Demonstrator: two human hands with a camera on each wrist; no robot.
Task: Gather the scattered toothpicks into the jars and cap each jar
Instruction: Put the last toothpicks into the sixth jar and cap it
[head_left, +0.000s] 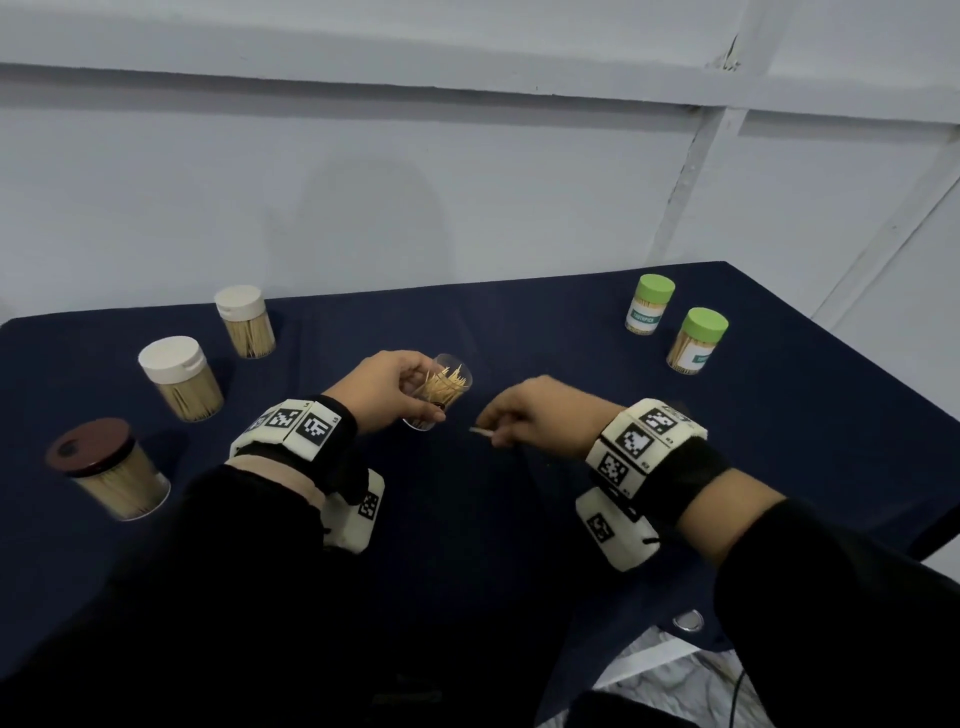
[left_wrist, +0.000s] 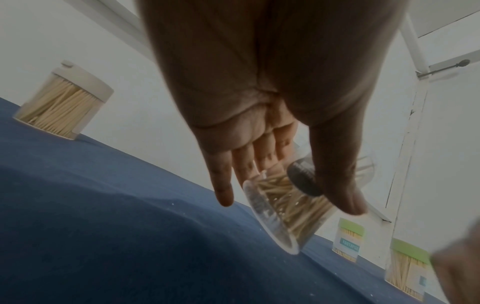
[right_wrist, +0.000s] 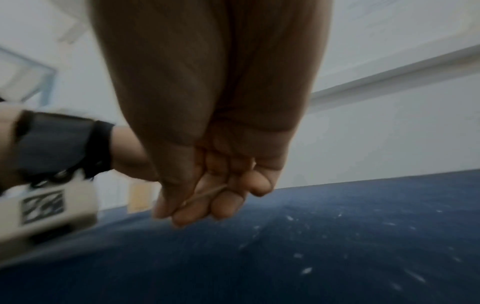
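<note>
1. While our left hand (head_left: 387, 387) grips the open jar (head_left: 441, 396), thumb and fingers curled round its clear wall, the jar sits tilted above the blue tablecloth (head_left: 519, 519) with its mouth pointing up and away from us. It's partly filled with toothpicks (head_left: 445, 384).
2. From the left wrist view there's a dark round thing, maybe a cap, tucked under the thumb against the jar, can't really tell.
3. Our right hand (head_left: 530, 415) is just right of the jar, pinching a single toothpick (head_left: 480, 431) between thumb and fingertips, low over the cloth.
4. Further out on the left: a brown-lidded jar (head_left: 109, 470) closest to us, then two white-lidded jars (head_left: 179, 379) behind it, all capped and full.
5. Far right near the back edge, two green-lidded jars (head_left: 698, 340) stand side by side, also capped.
</note>
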